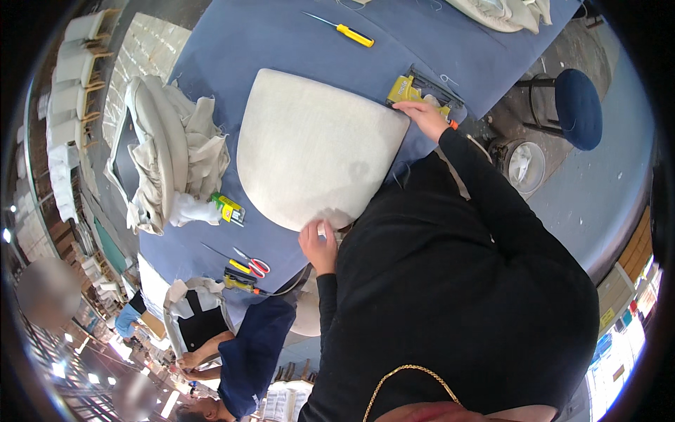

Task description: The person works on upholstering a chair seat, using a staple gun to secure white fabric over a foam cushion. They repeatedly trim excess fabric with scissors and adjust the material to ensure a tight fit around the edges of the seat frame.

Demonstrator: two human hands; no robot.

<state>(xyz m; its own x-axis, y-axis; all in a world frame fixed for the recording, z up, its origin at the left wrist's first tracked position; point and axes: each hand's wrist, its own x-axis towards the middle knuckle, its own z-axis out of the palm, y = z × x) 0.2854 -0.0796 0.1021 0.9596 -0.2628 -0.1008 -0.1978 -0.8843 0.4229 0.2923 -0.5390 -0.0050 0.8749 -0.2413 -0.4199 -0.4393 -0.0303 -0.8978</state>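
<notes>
A cream upholstered seat cushion [316, 144], rounded on one side, lies flat on the blue-covered table before me. My left hand [320, 247] is at its near rounded edge, fingers bent and closed on the rim. At the far right corner, my right hand [424, 118] reaches over with fingers stretched out flat. Its fingertips lie by that corner, against a yellow and black staple gun [415, 90]. The hand covers part of the tool, and I see no grip around it.
A yellow-handled screwdriver [351, 34] lies beyond the cushion. Cream fabric covers [172, 148] are piled left, beside a green staple box [228, 209]. Red-handled scissors [256, 266] and another staple gun [240, 280] lie near a co-worker [253, 352]. A stool [578, 109] and bucket [526, 167] stand right.
</notes>
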